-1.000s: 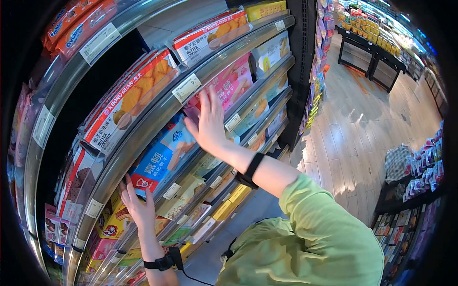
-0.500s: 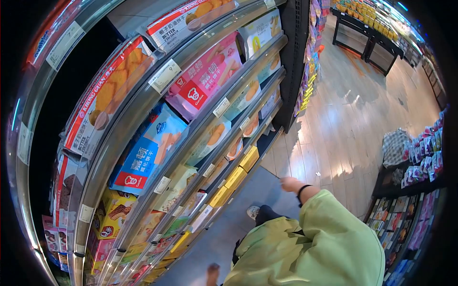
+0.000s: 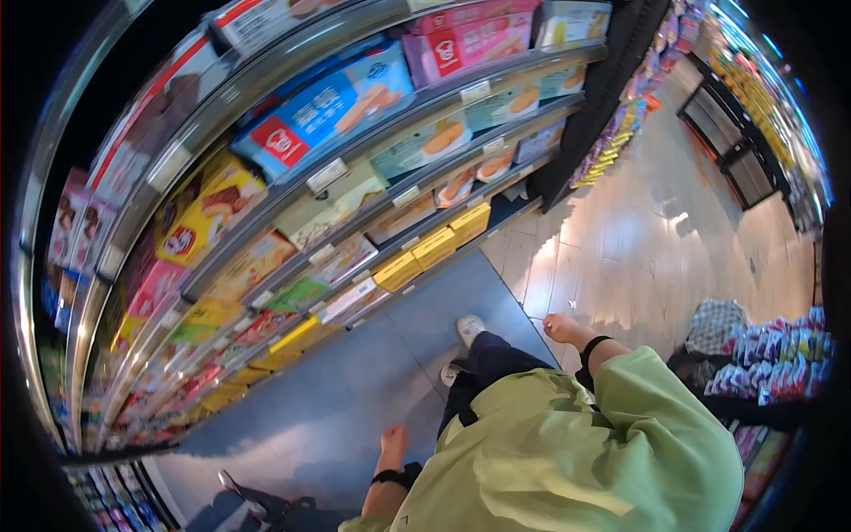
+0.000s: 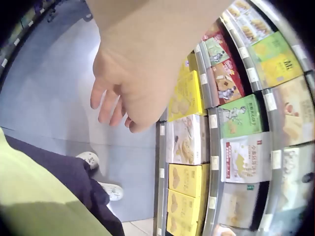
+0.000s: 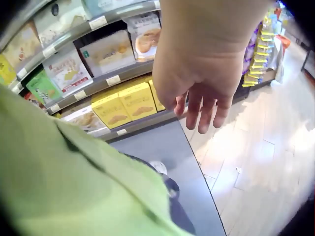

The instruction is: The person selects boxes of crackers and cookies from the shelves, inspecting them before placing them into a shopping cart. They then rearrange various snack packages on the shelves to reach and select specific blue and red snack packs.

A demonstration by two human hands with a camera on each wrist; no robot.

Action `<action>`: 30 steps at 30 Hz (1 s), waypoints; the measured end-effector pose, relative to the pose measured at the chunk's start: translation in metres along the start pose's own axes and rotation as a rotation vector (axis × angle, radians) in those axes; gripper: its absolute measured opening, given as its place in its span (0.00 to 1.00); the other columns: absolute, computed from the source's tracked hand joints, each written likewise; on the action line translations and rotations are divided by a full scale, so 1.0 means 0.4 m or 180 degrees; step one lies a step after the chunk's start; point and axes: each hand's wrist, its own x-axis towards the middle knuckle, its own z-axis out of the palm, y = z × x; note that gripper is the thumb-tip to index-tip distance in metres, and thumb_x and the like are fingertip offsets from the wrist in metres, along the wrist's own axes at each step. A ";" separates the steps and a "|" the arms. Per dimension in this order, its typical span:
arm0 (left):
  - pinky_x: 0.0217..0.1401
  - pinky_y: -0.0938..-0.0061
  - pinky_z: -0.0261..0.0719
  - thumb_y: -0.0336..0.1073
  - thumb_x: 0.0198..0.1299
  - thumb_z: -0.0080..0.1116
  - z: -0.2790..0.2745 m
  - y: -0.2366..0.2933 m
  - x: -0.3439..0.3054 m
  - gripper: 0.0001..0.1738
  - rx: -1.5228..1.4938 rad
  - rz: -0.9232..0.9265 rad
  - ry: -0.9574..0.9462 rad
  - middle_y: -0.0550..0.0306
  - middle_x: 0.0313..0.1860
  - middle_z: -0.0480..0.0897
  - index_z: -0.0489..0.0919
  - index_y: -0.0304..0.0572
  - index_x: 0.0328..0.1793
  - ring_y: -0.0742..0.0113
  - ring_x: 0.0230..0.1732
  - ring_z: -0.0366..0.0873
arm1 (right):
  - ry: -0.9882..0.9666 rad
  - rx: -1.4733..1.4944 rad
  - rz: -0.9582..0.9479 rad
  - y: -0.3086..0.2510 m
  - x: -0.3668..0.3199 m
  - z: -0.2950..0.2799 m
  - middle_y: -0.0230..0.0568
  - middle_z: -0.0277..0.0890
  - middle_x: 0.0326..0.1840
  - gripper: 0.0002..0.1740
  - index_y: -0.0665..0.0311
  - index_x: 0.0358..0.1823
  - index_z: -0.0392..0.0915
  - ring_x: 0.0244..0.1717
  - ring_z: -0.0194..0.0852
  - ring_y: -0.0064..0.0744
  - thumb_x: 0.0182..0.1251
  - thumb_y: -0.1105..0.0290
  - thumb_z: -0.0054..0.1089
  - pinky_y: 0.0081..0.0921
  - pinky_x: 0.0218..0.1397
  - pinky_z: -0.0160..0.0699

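Note:
Both hands hang at the sides of the person in the green shirt, away from the shelves. The left hand is low over the grey floor; in the left wrist view that hand has loosely curled fingers holding nothing. Over the edge of the wood floor is the right hand; in the right wrist view its fingers hang down loosely around nothing. On an upper shelf lie a blue biscuit pack and a pink pack, neither touched.
Shelves of packets and yellow boxes run along the left. A black display table stands at the upper right, and hanging packets are at the right. Another person's legs show at the bottom left.
Both hands have left the shelf, where they were at the blue and pink packs, and dropped to the person's sides. The view has shifted down toward the floor.

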 end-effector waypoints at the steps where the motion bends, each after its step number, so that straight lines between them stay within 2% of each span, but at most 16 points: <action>1: 0.25 0.73 0.75 0.39 0.60 0.57 0.021 0.010 -0.001 0.15 0.0031 0.0126 0.0012 0.60 0.28 0.81 0.83 0.40 0.50 0.67 0.27 0.79 | 0.0243 0.0110 -0.0230 -0.033 0.008 -0.016 0.54 0.82 0.46 0.18 0.61 0.48 0.82 0.51 0.80 0.54 0.61 0.61 0.55 0.43 0.55 0.78; 5: 0.34 0.73 0.78 0.38 0.61 0.58 0.064 0.014 0.014 0.19 0.0206 0.1067 0.0176 0.56 0.35 0.84 0.80 0.35 0.56 0.66 0.31 0.81 | 0.0235 0.0270 -0.0448 -0.138 -0.012 -0.080 0.53 0.82 0.46 0.17 0.60 0.51 0.80 0.49 0.81 0.53 0.63 0.62 0.56 0.41 0.54 0.79; 8: 0.34 0.73 0.78 0.37 0.62 0.57 0.080 -0.013 -0.054 0.18 -0.0216 0.1044 0.0538 0.56 0.37 0.84 0.80 0.36 0.55 0.66 0.32 0.82 | -0.0064 -0.0044 -0.0664 -0.116 0.007 -0.079 0.52 0.82 0.46 0.17 0.60 0.52 0.80 0.48 0.81 0.53 0.65 0.63 0.55 0.41 0.54 0.79; 9: 0.34 0.73 0.78 0.37 0.62 0.57 0.085 -0.051 -0.069 0.18 -0.0313 0.1012 0.0600 0.56 0.37 0.84 0.80 0.36 0.55 0.66 0.32 0.82 | -0.0056 -0.0183 -0.0844 -0.085 0.028 -0.065 0.51 0.83 0.43 0.17 0.60 0.51 0.80 0.46 0.82 0.51 0.64 0.63 0.55 0.40 0.52 0.80; 12: 0.34 0.72 0.77 0.36 0.63 0.55 0.128 -0.198 -0.145 0.16 -0.0849 0.0580 0.0931 0.57 0.38 0.84 0.80 0.40 0.55 0.66 0.33 0.82 | -0.0104 -0.0363 -0.1149 -0.005 0.034 -0.074 0.50 0.84 0.41 0.16 0.60 0.50 0.81 0.44 0.83 0.49 0.64 0.62 0.56 0.39 0.49 0.81; 14: 0.33 0.72 0.76 0.36 0.63 0.54 0.188 -0.281 -0.268 0.16 -0.1066 -0.0384 0.1204 0.58 0.40 0.84 0.79 0.45 0.56 0.66 0.33 0.82 | -0.0219 -0.0359 -0.1047 0.031 0.020 -0.098 0.50 0.84 0.41 0.16 0.59 0.49 0.81 0.43 0.83 0.49 0.63 0.62 0.57 0.39 0.49 0.81; 15: 0.33 0.72 0.76 0.36 0.63 0.54 0.228 -0.327 -0.319 0.16 -0.1163 -0.0465 0.1284 0.58 0.40 0.84 0.79 0.45 0.56 0.66 0.33 0.82 | -0.0314 -0.0432 -0.1135 0.067 0.031 -0.090 0.50 0.84 0.41 0.16 0.59 0.49 0.81 0.43 0.83 0.49 0.63 0.62 0.57 0.39 0.49 0.81; 17: 0.29 0.73 0.74 0.36 0.63 0.54 0.297 -0.436 -0.429 0.17 -0.1515 -0.0957 0.1224 0.58 0.41 0.84 0.78 0.48 0.58 0.65 0.33 0.82 | -0.0196 -0.0263 -0.0939 0.190 0.060 -0.050 0.51 0.84 0.40 0.15 0.59 0.46 0.82 0.42 0.83 0.49 0.63 0.62 0.57 0.39 0.48 0.81; 19: 0.31 0.72 0.75 0.38 0.64 0.53 0.355 -0.526 -0.538 0.16 -0.1459 -0.1143 0.1201 0.60 0.42 0.84 0.77 0.50 0.57 0.66 0.35 0.82 | -0.0262 -0.0261 -0.0892 0.318 0.084 -0.012 0.52 0.84 0.39 0.14 0.60 0.43 0.83 0.42 0.83 0.50 0.62 0.62 0.56 0.40 0.48 0.81; 21: 0.32 0.71 0.75 0.40 0.65 0.52 0.393 -0.592 -0.619 0.15 -0.1417 -0.1279 0.1155 0.62 0.43 0.84 0.76 0.52 0.57 0.66 0.38 0.82 | -0.0646 -0.0904 -0.0660 0.407 0.102 0.002 0.55 0.82 0.45 0.15 0.62 0.44 0.83 0.50 0.80 0.55 0.60 0.62 0.56 0.41 0.56 0.79; 22: 0.32 0.70 0.76 0.40 0.65 0.52 0.409 -0.626 -0.656 0.15 -0.1470 -0.1345 0.1191 0.61 0.43 0.84 0.76 0.52 0.57 0.66 0.38 0.82 | -0.0713 -0.0952 -0.0729 0.412 0.100 -0.003 0.55 0.82 0.45 0.15 0.62 0.44 0.83 0.50 0.80 0.55 0.60 0.62 0.56 0.41 0.56 0.79; 24: 0.32 0.69 0.76 0.39 0.65 0.52 0.438 -0.684 -0.718 0.15 -0.1588 -0.1463 0.1247 0.61 0.43 0.84 0.76 0.52 0.57 0.66 0.38 0.82 | -0.1143 -0.1280 -0.0323 0.424 0.085 -0.016 0.56 0.82 0.45 0.16 0.64 0.42 0.84 0.50 0.80 0.55 0.59 0.62 0.56 0.42 0.56 0.79; 25: 0.28 0.70 0.74 0.38 0.64 0.53 0.447 -0.703 -0.734 0.16 -0.1793 -0.1442 0.1366 0.59 0.42 0.84 0.77 0.50 0.58 0.66 0.36 0.82 | -0.1168 -0.1345 -0.0369 0.416 0.084 -0.013 0.56 0.82 0.45 0.16 0.64 0.42 0.84 0.50 0.80 0.55 0.59 0.62 0.56 0.42 0.56 0.79; 26: 0.23 0.72 0.73 0.37 0.63 0.55 0.456 -0.715 -0.739 0.17 -0.2000 -0.1393 0.1481 0.57 0.41 0.84 0.77 0.48 0.58 0.66 0.33 0.82 | -0.0984 -0.1226 -0.0618 0.396 0.089 -0.010 0.56 0.82 0.45 0.15 0.64 0.41 0.84 0.50 0.80 0.55 0.60 0.62 0.55 0.42 0.55 0.79; 30: 0.25 0.72 0.72 0.37 0.64 0.55 0.464 -0.755 -0.735 0.17 -0.2348 -0.1336 0.1570 0.59 0.41 0.84 0.77 0.48 0.58 0.66 0.34 0.83 | -0.0512 -0.1111 -0.1379 0.262 0.129 0.020 0.53 0.83 0.42 0.14 0.63 0.40 0.83 0.48 0.81 0.51 0.64 0.61 0.55 0.40 0.53 0.79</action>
